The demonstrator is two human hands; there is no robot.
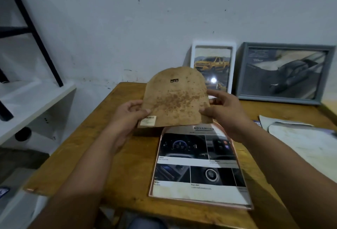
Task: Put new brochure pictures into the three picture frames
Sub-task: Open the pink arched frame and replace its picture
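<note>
Both hands hold a stained brown backing board (175,99) above the wooden table (116,156), its face toward the camera. The left hand (127,114) pinches the board's lower left corner, thumb on the front just above a small pale label (148,120), the other fingers curled behind. The right hand (224,112) grips the right edge — thumb pressed on the lower right corner, fingers wrapped round the side and partly hidden behind the board. A small black hanger mark (174,80) sits near the board's top.

Just below the board a pink-edged picture frame (198,201) lies flat on the table, and in it rests a brochure page (197,163) with dark pictures of a car dashboard and the heading "ADVANCED"; the page covers nearly the whole opening. The board's lower edge overlaps the frame's far end in this view, whether touching I cannot tell.

At the back of the table two more frames lean on the white wall (164,19): a white frame (213,44) with a yellow pickup picture, partly hidden by the board, and just beside it on the right a grey frame (286,99) with a dark truck picture. Loose brochure sheets (300,137) lie on the table's right side. To the left stands a white shelf (36,95) with a black metal bar (32,28) — well apart from the table
</note>
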